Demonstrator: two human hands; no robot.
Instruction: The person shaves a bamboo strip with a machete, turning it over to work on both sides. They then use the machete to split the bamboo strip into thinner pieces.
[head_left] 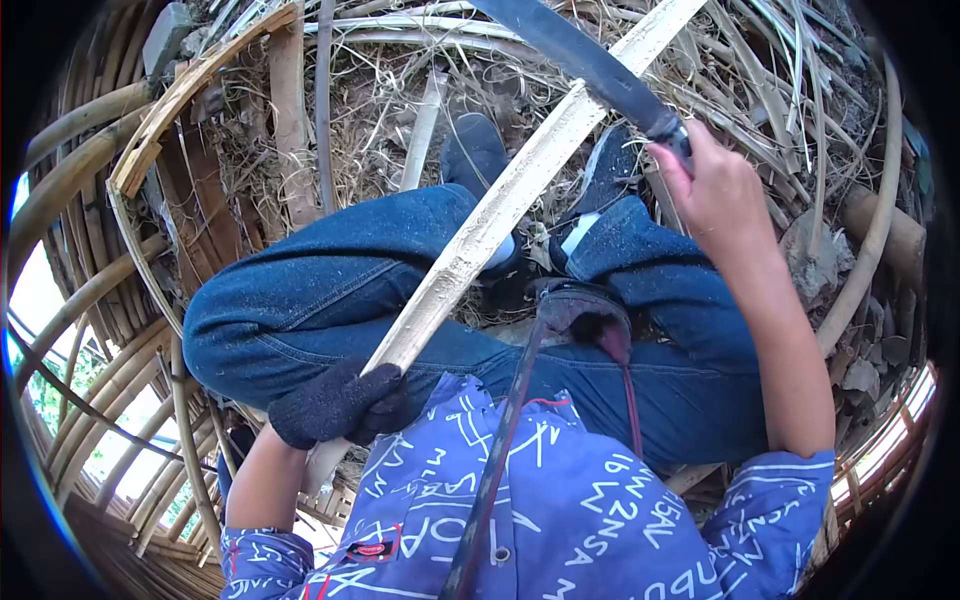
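Note:
My left hand [337, 405], in a dark glove, is closed round the near end of a long split bamboo strip [490, 222]. The strip slants up to the right across my lap, its pale rough inner face showing. Bare, my right hand [715, 190] grips the black handle of a machete [580, 60]. The dark blade lies across the strip near its upper part and meets the pale surface there. Its far tip runs out of the top of the view.
Thin shavings and split bamboo pieces [425, 130] cover the ground around my shoes [475, 150]. Curved bamboo poles [80, 185] stand at the left, and another pole [870, 240] is at the right. A dark strap [505, 430] hangs down my front beside a small pouch [590, 318].

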